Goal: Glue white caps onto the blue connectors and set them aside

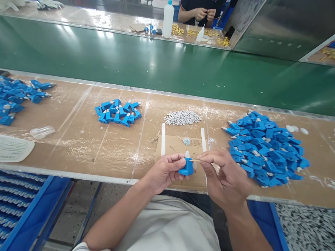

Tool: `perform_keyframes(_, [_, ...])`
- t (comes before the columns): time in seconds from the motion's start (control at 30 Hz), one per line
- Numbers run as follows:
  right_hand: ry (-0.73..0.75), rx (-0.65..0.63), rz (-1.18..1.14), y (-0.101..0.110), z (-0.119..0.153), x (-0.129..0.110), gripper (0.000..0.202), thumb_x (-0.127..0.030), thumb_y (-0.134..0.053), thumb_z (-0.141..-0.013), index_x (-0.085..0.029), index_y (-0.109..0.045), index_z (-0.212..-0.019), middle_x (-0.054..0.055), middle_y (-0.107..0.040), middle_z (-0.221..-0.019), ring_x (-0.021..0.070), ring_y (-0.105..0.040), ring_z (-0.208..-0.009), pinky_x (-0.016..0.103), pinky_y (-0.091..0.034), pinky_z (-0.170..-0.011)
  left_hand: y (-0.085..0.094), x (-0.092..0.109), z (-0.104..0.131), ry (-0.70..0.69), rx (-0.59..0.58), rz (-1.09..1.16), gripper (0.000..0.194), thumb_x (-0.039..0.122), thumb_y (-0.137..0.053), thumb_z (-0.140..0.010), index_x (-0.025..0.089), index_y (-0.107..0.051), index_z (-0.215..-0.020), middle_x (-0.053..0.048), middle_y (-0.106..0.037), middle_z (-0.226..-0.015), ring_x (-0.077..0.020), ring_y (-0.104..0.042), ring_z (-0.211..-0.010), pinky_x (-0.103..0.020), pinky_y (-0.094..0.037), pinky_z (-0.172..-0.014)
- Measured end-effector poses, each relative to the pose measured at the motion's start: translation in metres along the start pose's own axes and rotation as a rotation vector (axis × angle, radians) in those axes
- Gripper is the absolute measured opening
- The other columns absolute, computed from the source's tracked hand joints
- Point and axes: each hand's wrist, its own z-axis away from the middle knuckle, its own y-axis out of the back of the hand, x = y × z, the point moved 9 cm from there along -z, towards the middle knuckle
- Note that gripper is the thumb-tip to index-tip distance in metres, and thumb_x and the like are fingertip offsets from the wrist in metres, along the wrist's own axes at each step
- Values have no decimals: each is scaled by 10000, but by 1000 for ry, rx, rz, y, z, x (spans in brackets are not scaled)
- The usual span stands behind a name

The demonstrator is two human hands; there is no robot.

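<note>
My left hand [170,170] grips a blue plastic part [187,168] with a whitish tip pointing up. In my right hand [225,176] a thin wooden stick [195,160], like a toothpick, is pinched between thumb and fingers. Its end meets the side of the blue part. Both hands are above a cardboard piece [172,143] near the table's front edge. On that cardboard sits a small round cap [186,141] with a stick in it. Beyond it is a heap of small grey pieces [182,118].
A large heap of blue parts [267,146] is at right, a smaller group [119,112] left of centre, more [18,94] at far left. A clear plastic cup [42,131] lies at left. Past the green conveyor belt [131,55], another person's hands [205,14] work near a white bottle [168,19].
</note>
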Motion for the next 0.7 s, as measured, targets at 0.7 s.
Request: perform_keyframes(0.7, [-276, 262, -286, 27, 14, 26, 91, -141, -672, -913, -212, -710, -955, 30, -680, -886, 173, -622, -722, 330, -490, -662, 1, -8, 5, 78, -88, 197, 280, 270, -806, -796, 93, -723, -997, -98, -693, -898, -118, -659, -715, -167, -482, -614])
